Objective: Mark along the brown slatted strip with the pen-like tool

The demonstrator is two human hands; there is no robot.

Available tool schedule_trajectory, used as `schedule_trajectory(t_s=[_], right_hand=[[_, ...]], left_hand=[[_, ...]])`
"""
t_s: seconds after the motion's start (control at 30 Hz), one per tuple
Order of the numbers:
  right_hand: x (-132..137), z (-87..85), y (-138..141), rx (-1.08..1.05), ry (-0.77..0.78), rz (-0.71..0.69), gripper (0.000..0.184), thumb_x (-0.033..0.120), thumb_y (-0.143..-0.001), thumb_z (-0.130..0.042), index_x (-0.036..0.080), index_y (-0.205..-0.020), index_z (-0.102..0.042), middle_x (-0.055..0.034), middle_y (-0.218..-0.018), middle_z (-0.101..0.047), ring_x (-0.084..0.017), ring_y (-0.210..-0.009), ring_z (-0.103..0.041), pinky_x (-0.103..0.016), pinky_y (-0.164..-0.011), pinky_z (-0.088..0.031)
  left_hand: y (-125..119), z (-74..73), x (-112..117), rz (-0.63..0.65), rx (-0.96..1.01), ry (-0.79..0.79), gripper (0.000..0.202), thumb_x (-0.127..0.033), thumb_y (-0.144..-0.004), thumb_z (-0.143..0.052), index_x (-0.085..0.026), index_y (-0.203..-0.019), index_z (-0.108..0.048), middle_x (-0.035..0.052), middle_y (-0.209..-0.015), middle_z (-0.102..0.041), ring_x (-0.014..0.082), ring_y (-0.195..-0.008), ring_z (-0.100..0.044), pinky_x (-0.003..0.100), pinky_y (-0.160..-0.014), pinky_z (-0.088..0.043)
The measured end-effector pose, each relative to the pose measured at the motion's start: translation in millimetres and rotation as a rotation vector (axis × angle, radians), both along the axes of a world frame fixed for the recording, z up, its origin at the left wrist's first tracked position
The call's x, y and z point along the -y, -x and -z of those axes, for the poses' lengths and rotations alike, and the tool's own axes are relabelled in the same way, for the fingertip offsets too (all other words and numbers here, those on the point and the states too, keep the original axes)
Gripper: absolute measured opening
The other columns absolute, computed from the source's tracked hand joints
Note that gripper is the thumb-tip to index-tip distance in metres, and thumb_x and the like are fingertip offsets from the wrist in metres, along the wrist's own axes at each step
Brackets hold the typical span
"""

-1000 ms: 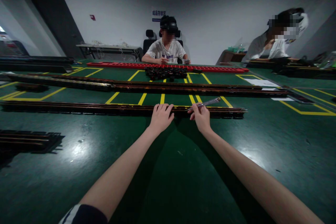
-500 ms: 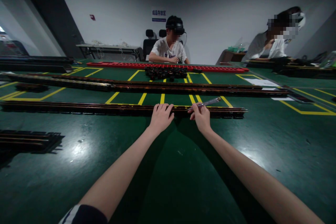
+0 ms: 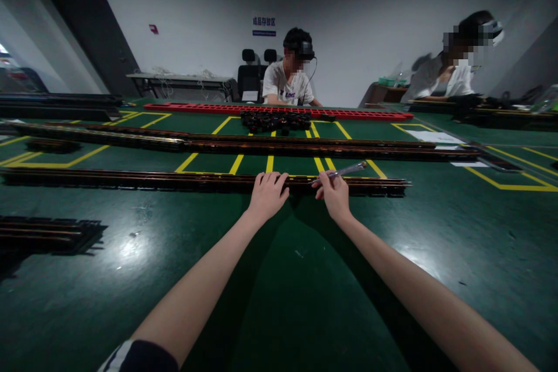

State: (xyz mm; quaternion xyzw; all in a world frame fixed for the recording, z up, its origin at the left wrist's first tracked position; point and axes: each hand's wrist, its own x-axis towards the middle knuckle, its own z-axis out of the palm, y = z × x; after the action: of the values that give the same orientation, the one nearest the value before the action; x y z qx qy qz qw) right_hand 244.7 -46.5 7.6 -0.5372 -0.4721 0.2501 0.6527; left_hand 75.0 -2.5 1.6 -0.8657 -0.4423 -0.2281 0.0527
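Observation:
A long dark rail (image 3: 131, 179) with thin copper-coloured lines lies across the green table in front of me. My left hand (image 3: 269, 192) rests over it, its fingers bent down across the far edge and the thumb at the near side. To the right, my right hand (image 3: 333, 192) pinches a slim screwdriver (image 3: 351, 169) with a clear handle. The handle slants up to the right, and the thin tip points left at the rail. Exactly where the tip meets the rail is too small to tell.
Behind lie more long dark rails (image 3: 305, 148), a heap of small black parts (image 3: 274, 121) and a red slotted strip (image 3: 187, 107). Another dark bundle (image 3: 47, 234) is at the left. Two co-workers sit beyond the table. White papers (image 3: 436, 136) lie at the right.
Both my hands and the screwdriver stay in place. The co-worker opposite has shifted to the right and lowered their hands behind the red strip.

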Motion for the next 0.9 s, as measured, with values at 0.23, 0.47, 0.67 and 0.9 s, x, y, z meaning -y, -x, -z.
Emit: schedule_trajectory(t_s=[0.23, 0.47, 0.67, 0.9], right_hand=[[-0.4, 0.1, 0.4, 0.0, -0.004, 0.002, 0.037, 0.055, -0.078, -0.059, 0.019, -0.076, -0.053, 0.0016, -0.061, -0.063, -0.008, -0.039, -0.051, -0.021, -0.038, -0.041], [0.4, -0.4, 0.6, -0.007, -0.004, 0.001, 0.038, 0.056, -0.077, -0.061, 0.018, -0.076, -0.054, 0.0008, -0.062, -0.063, -0.008, -0.039, -0.052, -0.021, -0.039, -0.042], [-2.8, 1.5, 0.3, -0.043, -0.014, 0.134, 0.038, 0.055, -0.079, -0.058, 0.018, -0.072, -0.051, 0.003, -0.056, -0.06, -0.007, -0.034, -0.048, -0.019, -0.035, -0.038], [-3.7, 3.3, -1.5, 0.011, 0.006, 0.055, 0.037, 0.055, -0.078, -0.06, 0.018, -0.073, -0.053, 0.0014, -0.06, -0.062, -0.007, -0.037, -0.05, -0.021, -0.038, -0.04]], left_hand=[[0.3, -0.8, 0.2, 0.002, -0.001, 0.003, 0.041, -0.033, -0.093, -0.038, -0.017, -0.128, -0.054, 0.0108, -0.122, -0.062, 0.0252, -0.117, -0.054, 0.047, -0.108, -0.035], [0.7, -0.1, -0.1, -0.004, -0.005, -0.001, 0.041, -0.033, -0.094, -0.037, -0.019, -0.128, -0.054, 0.0102, -0.123, -0.062, 0.0249, -0.117, -0.054, 0.046, -0.108, -0.035], [0.6, 1.2, -0.9, -0.003, -0.009, -0.019, 0.041, -0.033, -0.094, -0.038, -0.016, -0.128, -0.054, 0.0107, -0.121, -0.062, 0.0252, -0.115, -0.054, 0.046, -0.106, -0.036], [0.5, 1.9, -1.4, 0.001, 0.009, 0.003, 0.041, -0.033, -0.094, -0.038, -0.017, -0.128, -0.054, 0.0106, -0.122, -0.062, 0.025, -0.116, -0.054, 0.047, -0.107, -0.036]])
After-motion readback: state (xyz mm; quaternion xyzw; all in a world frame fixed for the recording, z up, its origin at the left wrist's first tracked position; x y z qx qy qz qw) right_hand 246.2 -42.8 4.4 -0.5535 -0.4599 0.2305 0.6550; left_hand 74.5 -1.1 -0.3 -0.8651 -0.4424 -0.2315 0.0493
